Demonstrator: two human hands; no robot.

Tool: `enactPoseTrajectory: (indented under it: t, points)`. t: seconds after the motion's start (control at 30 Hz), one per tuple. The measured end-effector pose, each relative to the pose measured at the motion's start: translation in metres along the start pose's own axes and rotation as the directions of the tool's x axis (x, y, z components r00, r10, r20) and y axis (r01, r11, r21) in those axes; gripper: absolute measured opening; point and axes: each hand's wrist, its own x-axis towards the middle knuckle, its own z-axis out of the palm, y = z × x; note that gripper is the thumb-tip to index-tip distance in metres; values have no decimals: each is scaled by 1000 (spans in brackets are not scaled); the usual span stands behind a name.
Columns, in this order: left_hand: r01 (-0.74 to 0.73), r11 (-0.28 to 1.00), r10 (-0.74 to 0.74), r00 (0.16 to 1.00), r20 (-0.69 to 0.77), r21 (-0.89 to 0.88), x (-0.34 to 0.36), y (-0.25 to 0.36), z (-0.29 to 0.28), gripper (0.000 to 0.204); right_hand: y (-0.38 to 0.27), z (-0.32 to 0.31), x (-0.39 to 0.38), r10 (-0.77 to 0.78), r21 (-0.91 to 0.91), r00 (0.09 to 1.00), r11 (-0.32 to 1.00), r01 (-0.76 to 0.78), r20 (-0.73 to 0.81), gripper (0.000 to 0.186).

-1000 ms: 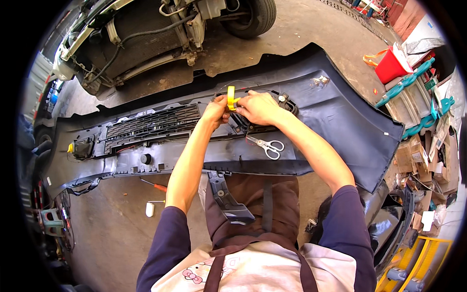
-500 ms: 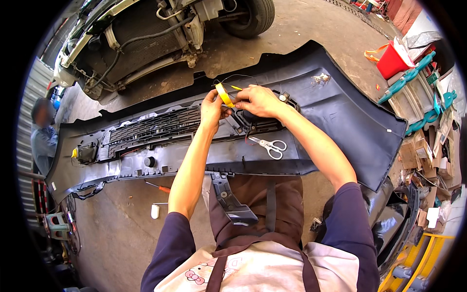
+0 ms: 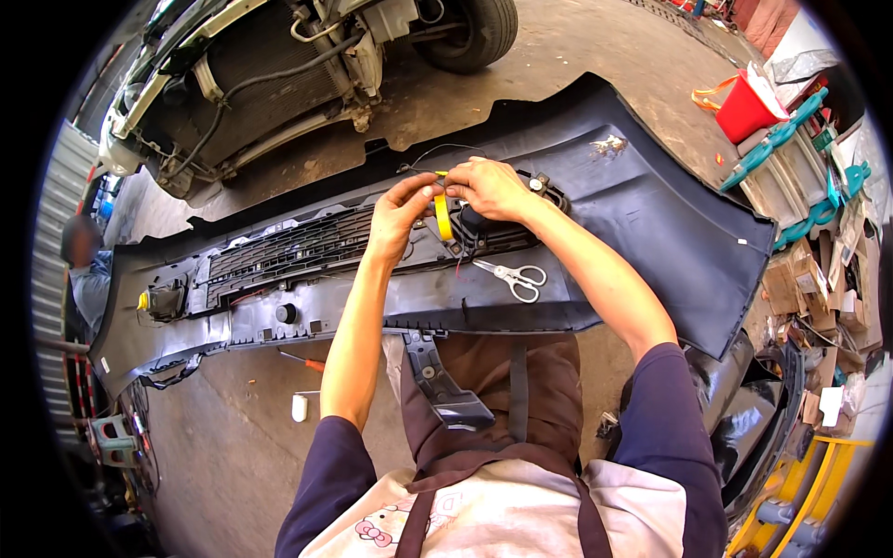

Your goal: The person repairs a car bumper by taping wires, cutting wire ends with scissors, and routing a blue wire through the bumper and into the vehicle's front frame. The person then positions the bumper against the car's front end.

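My left hand (image 3: pixel 402 209) and my right hand (image 3: pixel 491 191) meet over the back of a black bumper (image 3: pixel 651 232), fingers pinched around a thin dark wire and a strip of yellow tape. The yellow tape roll (image 3: pixel 443 219) hangs just below my fingertips, seen edge-on. Under my hands lie a black housing (image 3: pixel 479 230) and loose wire. White-handled scissors (image 3: pixel 513 279) rest on the bumper below my right hand. A slatted grille (image 3: pixel 284 249) fills the middle left of the bumper.
A car front with a wheel (image 3: pixel 470 33) stands beyond the bumper. A person (image 3: pixel 88 265) is at the far left. A red bucket (image 3: pixel 744 112), teal rack (image 3: pixel 795 163), cardboard (image 3: pixel 800 279) and a yellow frame (image 3: pixel 795 493) line the right; a screwdriver (image 3: pixel 307 361) lies on the floor.
The tape roll has dropped from between my fingers to hang lower and more upright. My fingertips have drawn together above it. A person has come into view at the left.
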Motion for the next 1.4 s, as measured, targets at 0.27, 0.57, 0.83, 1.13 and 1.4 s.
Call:
enactPoseTrajectory:
  t: [0.27,0.57,0.83,1.13,1.4]
  points:
    - [-165,889,209,976,-59,428,10,-21,4,23,-4,6,-4,35,22,999,999,-35,-28,20]
    - [-291,633,443,896,-27,717,5,-5,23,14,-2,7,-3,231,96,972,967,-234,45,29]
    - [-366,369,616,785,70,854,-7,-14,27,10,-7,-12,10,447,303,842,882,-360,-303,28]
    - [-404,309,656,746,115,861,-6,-18,20,21,-1,1,18,230,106,921,956,-274,313,27]
    - [-216,161,648,759,62,963,-7,-16,18,34,-10,-8,16,194,298,950,917,-264,246,25]
